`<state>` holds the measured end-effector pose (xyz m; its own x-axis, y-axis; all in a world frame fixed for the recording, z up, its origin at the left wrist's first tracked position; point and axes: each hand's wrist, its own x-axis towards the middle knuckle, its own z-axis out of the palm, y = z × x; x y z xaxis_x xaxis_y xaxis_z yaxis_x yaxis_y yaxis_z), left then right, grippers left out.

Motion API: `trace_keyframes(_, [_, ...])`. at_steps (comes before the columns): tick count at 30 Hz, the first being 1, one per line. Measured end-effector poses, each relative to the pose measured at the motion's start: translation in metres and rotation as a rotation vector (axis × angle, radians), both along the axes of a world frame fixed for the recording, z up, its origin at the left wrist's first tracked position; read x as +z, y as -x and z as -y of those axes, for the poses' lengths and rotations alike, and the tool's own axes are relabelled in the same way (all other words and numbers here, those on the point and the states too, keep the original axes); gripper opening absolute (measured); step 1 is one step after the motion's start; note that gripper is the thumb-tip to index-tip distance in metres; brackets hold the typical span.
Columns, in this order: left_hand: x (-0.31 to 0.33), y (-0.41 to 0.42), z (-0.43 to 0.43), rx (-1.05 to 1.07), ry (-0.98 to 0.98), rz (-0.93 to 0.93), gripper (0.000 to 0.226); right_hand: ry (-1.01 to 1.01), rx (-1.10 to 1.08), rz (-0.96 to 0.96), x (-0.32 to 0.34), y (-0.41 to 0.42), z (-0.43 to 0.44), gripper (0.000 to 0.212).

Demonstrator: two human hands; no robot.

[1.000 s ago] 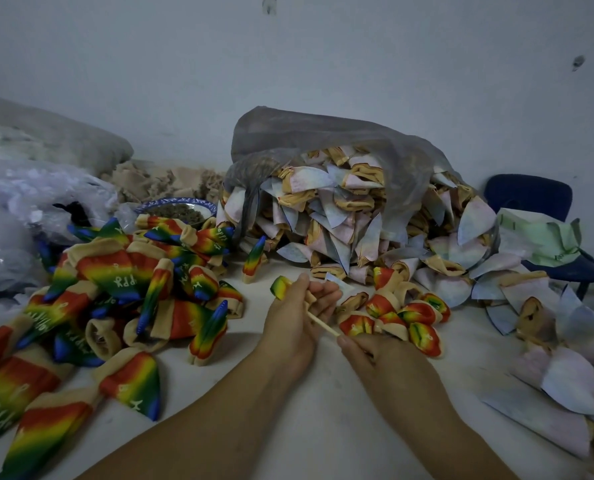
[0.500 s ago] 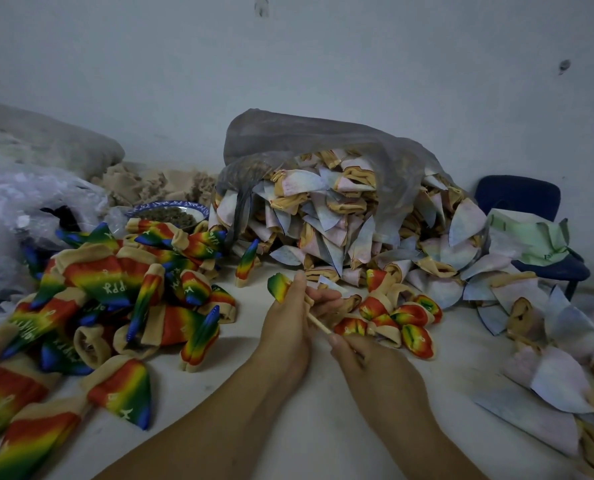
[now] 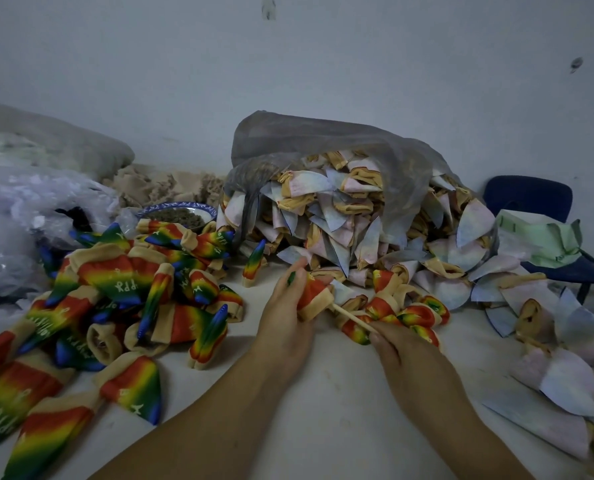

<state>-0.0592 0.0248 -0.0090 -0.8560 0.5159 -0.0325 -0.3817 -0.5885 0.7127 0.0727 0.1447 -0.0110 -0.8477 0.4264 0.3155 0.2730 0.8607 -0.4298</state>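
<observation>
Two hands busy at frame centre: left hand (image 3: 283,318) grips rainbow fabric cone (image 3: 313,296); right hand (image 3: 404,355) pinches thin wooden stick (image 3: 352,317) entering beige ribbed cuff. Best: align stick with cone axis, push gently, spare soft knit tip. Rainbow pile (image 3: 115,282) left; pale cones (image 3: 323,216) spill from grey bag (image 3: 323,136), upper centre.

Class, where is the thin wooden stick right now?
Head view, centre: the wooden stick pokes into the rainbow piece gripped by the left hand, its near end pinched by the right hand.
</observation>
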Motion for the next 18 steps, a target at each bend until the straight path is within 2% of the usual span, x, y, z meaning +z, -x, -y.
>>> trace_keyframes(2, [-0.0015,0.0014,0.0022,-0.002,0.042,-0.005,0.023,-0.007,-0.008,-0.007,0.0003,-0.0016,-0.0010,0.028])
trace_keyframes(6, [-0.0008,0.0040,0.0025,-0.001,0.106,0.077,0.019,0.000,0.037,-0.030,0.0032,-0.0023,0.0002,0.012])
trace_keyframes(7, [-0.0001,0.0052,0.0034,-0.001,0.104,0.080,0.016,-0.005,0.055,-0.042,0.0046,-0.0014,-0.0001,0.012])
trace_keyframes(11, [0.0023,0.0046,0.0075,-0.061,0.089,-0.009,0.027,-0.003,0.075,-0.052,0.0066,-0.0002,-0.0027,0.015])
trace_keyframes(13, [0.0015,0.0019,0.0067,-0.100,0.110,-0.041,0.023,-0.009,0.064,-0.039,0.0058,-0.0007,-0.0040,0.016])
trace_keyframes(18, [0.0004,0.0006,0.0045,-0.020,0.101,-0.052,0.023,0.051,0.074,0.030,0.0039,-0.0027,-0.0016,0.022])
